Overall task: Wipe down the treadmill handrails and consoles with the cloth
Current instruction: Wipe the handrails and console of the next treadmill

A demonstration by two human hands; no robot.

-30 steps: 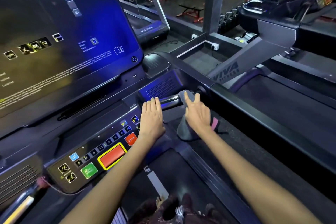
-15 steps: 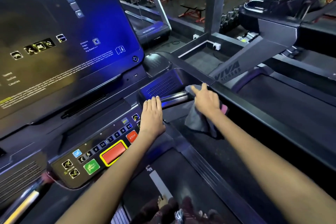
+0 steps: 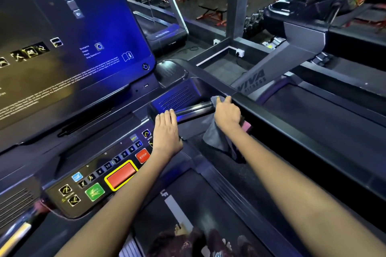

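Left hand (image 3: 167, 131) lies flat, fingers straight and together, on the dark treadmill console (image 3: 117, 148) just above the round red STOP button (image 3: 142, 155). Right hand (image 3: 227, 113) presses a grey microfibre cloth (image 3: 219, 140) against the near end of the black side handrail (image 3: 292, 129), beside the short glossy black grip bar (image 3: 194, 110). Fingers curled over the cloth; its loose end hangs below the wrist. Large blue-lit display screen (image 3: 69, 33) upper left.

I see a dim gym; blue glow from the screen (image 3: 69, 33) glares off the console (image 3: 98, 175). Edges bend and blur, background soft.
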